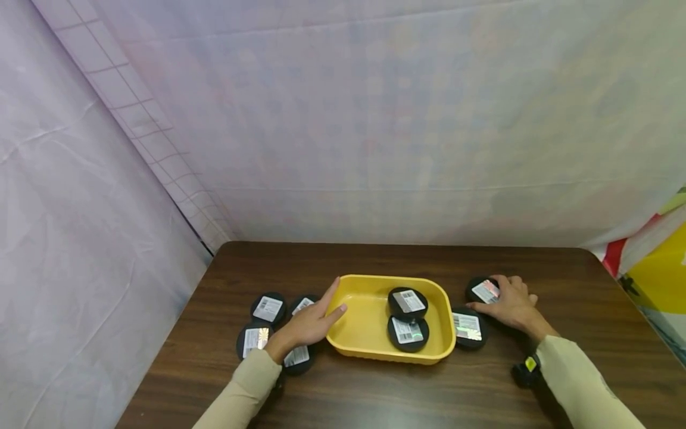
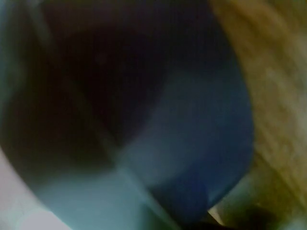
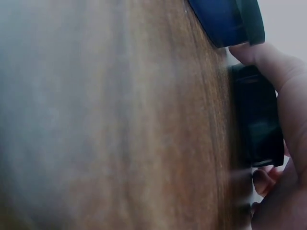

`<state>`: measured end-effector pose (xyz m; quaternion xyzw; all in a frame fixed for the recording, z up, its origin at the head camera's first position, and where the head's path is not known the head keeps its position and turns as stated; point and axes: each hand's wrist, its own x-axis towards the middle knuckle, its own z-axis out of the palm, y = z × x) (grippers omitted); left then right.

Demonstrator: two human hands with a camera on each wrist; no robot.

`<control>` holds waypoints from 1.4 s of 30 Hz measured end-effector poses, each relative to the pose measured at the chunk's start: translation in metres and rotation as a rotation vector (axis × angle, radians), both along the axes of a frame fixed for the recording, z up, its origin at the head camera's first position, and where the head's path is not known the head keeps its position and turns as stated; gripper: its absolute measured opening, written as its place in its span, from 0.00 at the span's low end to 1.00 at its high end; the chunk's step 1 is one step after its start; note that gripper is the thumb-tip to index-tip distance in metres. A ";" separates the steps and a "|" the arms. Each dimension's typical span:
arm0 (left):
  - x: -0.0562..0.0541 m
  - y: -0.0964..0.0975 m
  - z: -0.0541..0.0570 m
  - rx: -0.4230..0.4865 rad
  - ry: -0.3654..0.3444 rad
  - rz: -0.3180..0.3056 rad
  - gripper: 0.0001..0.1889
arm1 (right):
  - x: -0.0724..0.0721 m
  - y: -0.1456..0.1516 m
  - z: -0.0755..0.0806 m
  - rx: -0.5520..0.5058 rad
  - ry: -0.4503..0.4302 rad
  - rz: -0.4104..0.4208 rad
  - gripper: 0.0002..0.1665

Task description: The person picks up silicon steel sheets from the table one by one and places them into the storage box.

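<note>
A yellow plastic tray (image 1: 361, 319) sits mid-table with two round black containers (image 1: 408, 301) inside its right half, one partly overlapping the other. My left hand (image 1: 311, 322) rests at the tray's left rim, fingers straight and thumb spread. Right of the tray, my right hand (image 1: 515, 305) grips a round black labelled container (image 3: 261, 120) between thumb and fingers, close to the tabletop. Another black container (image 1: 468, 329) stands between that hand and the tray, near my thumb. The left wrist view is filled by a blurred dark container (image 2: 192, 120).
Several black containers (image 1: 268, 308) with white labels cluster on the brown wooden table (image 1: 402, 393) left of the tray, partly hidden under my left hand and forearm. A pale cloth (image 1: 375, 119) hangs behind the table. Coloured material (image 1: 664, 256) shows beyond the right edge.
</note>
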<state>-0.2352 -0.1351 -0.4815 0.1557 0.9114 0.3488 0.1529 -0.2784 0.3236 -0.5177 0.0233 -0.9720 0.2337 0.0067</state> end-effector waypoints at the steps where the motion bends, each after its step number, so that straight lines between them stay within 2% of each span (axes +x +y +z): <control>1: 0.000 0.000 0.000 0.000 -0.002 0.001 0.37 | 0.000 0.000 -0.001 -0.010 0.004 0.001 0.64; 9: 0.001 0.000 0.000 -0.007 0.000 0.002 0.37 | 0.001 0.000 0.004 -0.116 0.049 0.001 0.62; 13: 0.000 0.000 0.000 -0.010 0.016 -0.006 0.37 | 0.003 0.002 0.006 -0.140 0.017 0.007 0.63; 18: 0.000 0.000 0.000 -0.009 0.028 -0.011 0.38 | 0.003 0.004 0.006 -0.134 -0.017 0.006 0.64; 29: 0.000 0.000 0.000 -0.005 0.013 -0.006 0.39 | 0.003 0.006 0.006 -0.132 -0.030 0.016 0.67; 42: -0.001 -0.001 -0.002 -0.004 0.027 -0.006 0.39 | 0.007 0.005 0.011 -0.132 -0.052 0.013 0.68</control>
